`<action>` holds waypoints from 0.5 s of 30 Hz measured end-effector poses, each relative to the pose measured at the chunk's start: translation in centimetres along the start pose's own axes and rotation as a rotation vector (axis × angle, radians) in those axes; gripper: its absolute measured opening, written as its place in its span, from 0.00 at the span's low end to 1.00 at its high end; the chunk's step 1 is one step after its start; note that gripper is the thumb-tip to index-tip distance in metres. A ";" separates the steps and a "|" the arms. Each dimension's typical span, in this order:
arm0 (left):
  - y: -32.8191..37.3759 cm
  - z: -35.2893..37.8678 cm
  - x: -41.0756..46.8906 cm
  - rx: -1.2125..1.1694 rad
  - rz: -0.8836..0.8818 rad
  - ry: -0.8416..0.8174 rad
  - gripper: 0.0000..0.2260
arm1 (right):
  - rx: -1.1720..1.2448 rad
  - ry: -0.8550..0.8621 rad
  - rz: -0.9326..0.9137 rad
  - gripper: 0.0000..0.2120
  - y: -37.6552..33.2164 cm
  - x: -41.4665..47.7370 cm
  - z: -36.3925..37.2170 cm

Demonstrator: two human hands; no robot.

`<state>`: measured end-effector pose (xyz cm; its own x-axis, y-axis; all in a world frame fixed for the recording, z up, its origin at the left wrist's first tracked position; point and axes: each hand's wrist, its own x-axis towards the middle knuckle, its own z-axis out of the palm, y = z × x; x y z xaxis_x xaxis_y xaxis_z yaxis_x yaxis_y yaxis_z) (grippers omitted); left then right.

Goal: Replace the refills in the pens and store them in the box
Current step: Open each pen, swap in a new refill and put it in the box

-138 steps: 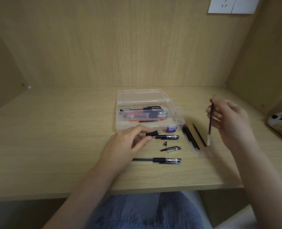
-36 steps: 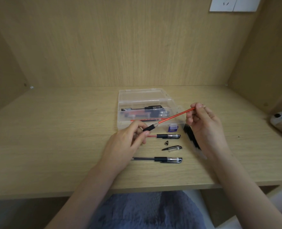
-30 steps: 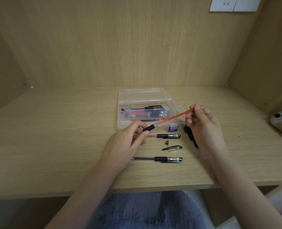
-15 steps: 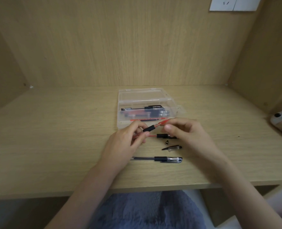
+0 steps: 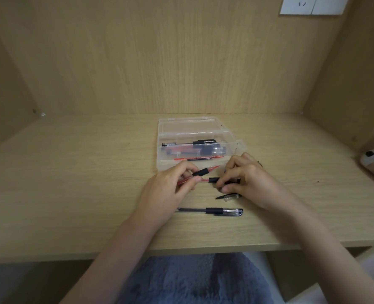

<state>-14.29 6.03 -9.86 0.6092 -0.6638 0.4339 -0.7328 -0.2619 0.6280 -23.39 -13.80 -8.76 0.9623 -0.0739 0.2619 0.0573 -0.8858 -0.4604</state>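
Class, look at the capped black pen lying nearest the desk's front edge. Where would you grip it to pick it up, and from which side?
Grip the black pen at its dark rubber sleeve near mid-length, pinching across the barrel from above. It lies flat, crosswise on the desk, clear of the loose cap behind it, so a top-down pinch probably balances it. The right hand looks closer.

Head view, seemingly steeply down on desk (image 5: 72, 194)

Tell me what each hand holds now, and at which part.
The left hand holds a red pen barrel at its black grip section. The right hand pinches something small on the desk; what it is cannot be told.
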 end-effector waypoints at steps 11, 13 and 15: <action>-0.2 0.0 0.0 0.003 0.003 -0.015 0.05 | 0.470 0.269 0.129 0.08 -0.9 -1.0 -0.9; -0.4 0.1 0.0 -0.002 -0.001 -0.011 0.06 | 0.527 0.295 0.121 0.10 -1.2 -0.9 -1.0; -0.4 0.2 0.0 -0.005 -0.002 -0.005 0.06 | 0.539 0.296 0.115 0.11 -1.5 -0.8 -1.0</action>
<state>-14.00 6.02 -10.23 0.6095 -0.6664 0.4294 -0.7298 -0.2601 0.6322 -24.48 -12.83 -7.43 0.8602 -0.3474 0.3733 0.1578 -0.5149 -0.8426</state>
